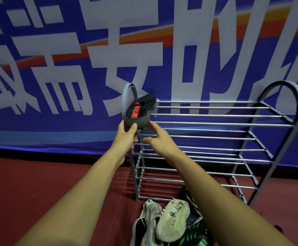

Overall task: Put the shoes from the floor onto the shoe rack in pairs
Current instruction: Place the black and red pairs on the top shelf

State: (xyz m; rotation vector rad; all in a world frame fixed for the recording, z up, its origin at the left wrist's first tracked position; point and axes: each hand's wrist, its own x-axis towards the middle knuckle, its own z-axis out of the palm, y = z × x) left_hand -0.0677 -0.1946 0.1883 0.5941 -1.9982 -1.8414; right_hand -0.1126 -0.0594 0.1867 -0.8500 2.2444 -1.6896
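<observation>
A black shoe (141, 110) with a grey heel and a red pull tab rests at the left end of the top shelf of the grey metal shoe rack (215, 124). My left hand (127, 137) grips its heel from the left. My right hand (159, 139) touches the heel from the right with its fingertips, fingers apart. On the red floor in front of the rack lies a pile of shoes: a beige one (173, 221), a silver-grey one (150, 222) and black ones with green marks (194, 233), partly hidden by my right forearm.
The rack stands against a blue banner wall (56, 68) with large white characters. Its lower shelves of chrome bars hold nothing. Red floor (47, 183) stretches to the left of the rack.
</observation>
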